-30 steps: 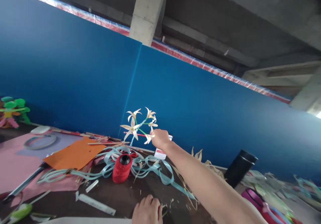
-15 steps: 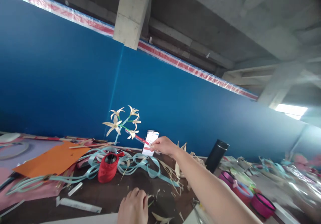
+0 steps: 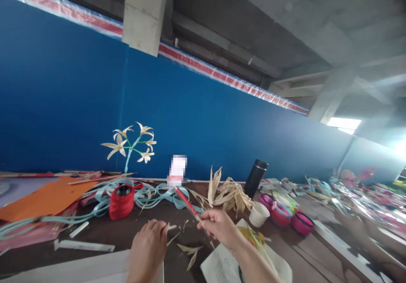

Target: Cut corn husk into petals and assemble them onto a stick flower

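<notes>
Head view: gripping 1 red stick (image 3: 187,201) with right hand (image 3: 218,224); curling left hand (image 3: 148,243) at 1 pale scrap (image 3: 171,227) (cannot tell if pinched).

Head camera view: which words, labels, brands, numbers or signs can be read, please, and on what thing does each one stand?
No text can be read for certain.
Printed sheet under the right forearm: lines of small print, too small and blurred to read.
Phone by the blue wall: its screen is pixelated, so nothing is legible.
</notes>
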### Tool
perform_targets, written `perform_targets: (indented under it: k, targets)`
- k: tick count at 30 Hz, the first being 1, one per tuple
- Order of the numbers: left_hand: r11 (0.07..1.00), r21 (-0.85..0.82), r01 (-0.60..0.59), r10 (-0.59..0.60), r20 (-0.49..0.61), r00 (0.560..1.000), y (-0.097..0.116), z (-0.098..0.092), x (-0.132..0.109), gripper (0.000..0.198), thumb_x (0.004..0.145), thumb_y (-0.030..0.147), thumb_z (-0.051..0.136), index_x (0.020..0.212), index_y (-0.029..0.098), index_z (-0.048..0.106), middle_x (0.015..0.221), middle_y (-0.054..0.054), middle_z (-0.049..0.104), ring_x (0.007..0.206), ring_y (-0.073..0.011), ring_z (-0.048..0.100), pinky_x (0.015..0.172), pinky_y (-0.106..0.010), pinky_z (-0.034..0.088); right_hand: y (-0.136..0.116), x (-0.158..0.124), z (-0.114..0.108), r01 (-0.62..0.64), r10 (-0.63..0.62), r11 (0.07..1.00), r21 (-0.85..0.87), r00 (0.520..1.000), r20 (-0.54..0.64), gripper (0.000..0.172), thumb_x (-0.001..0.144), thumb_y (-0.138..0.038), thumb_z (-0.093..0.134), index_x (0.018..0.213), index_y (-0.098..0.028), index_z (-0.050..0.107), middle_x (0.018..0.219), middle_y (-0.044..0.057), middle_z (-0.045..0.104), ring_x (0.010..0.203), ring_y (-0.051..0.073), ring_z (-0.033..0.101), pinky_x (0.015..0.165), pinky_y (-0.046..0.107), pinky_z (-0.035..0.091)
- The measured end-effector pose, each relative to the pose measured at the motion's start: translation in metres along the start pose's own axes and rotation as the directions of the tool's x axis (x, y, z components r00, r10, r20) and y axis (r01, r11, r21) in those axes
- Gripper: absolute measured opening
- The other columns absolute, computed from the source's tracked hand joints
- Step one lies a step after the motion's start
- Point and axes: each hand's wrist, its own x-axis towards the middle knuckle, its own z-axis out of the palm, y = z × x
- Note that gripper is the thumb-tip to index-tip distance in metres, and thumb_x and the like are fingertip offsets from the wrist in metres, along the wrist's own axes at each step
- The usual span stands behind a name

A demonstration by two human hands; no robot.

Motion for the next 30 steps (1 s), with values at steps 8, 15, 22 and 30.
perform_targets:
  k: [8, 15, 22, 30]
  targets:
    - [1.000, 0.016, 0.000, -0.001, 0.070, 0.998, 0.005, -0.005, 0.001, 0.038, 0.084, 0.041, 0.036, 0.064, 0.020, 0.059, 0.071, -0.001, 0.057, 0.074, -0.0152, 0.054, 0.068, -0.025, 0.034, 0.037, -0.015, 0.005, 0.056, -0.048, 0.994, 0.098, 0.996, -0.080, 0.014, 0.071, -0.023, 0.055, 0.071, -0.014, 0.066, 0.056, -0.001, 0.060, 0.042, 0.006, 0.040, 0.042, 0.018, 0.029]
    - [0.985, -0.169, 0.032, -0.027, 0.029, 0.999, 0.004, -0.008, 0.000, 0.028, 0.083, 0.037, 0.039, 0.075, 0.023, 0.061, 0.080, 0.001, 0.060, 0.079, -0.0151, 0.055, 0.071, -0.024, 0.037, 0.051, -0.016, 0.003, 0.114, -0.103, 0.992, 0.059, 0.982, -0.157, 0.016, 0.073, -0.024, 0.054, 0.066, -0.015, 0.066, 0.050, -0.002, 0.053, 0.043, 0.007, 0.038, 0.042, 0.019, 0.027]
    - [0.767, -0.593, 0.243, -0.290, 0.017, 0.957, 0.000, -0.014, 0.006, 0.041, 0.075, 0.052, 0.049, 0.098, 0.020, 0.060, 0.083, -0.003, 0.064, 0.070, -0.0153, 0.058, 0.065, -0.024, 0.044, 0.050, -0.024, -0.002, 0.194, -0.203, 0.978, -0.079, 0.969, -0.143, 0.016, 0.075, -0.024, 0.054, 0.071, -0.017, 0.068, 0.059, -0.001, 0.059, 0.054, 0.011, 0.046, 0.050, 0.020, 0.031]
    - [0.123, -0.914, 0.386, -0.334, 0.328, 0.884, -0.004, -0.008, 0.013, 0.042, 0.061, 0.050, 0.066, 0.082, 0.014, 0.064, 0.057, 0.003, 0.051, 0.039, -0.0023, 0.035, 0.033, -0.014, 0.023, 0.045, -0.033, 0.008, 0.223, -0.239, 0.960, -0.167, 0.968, -0.079, 0.016, 0.077, -0.029, 0.057, 0.072, -0.019, 0.069, 0.065, 0.000, 0.062, 0.061, 0.013, 0.052, 0.053, 0.021, 0.034]
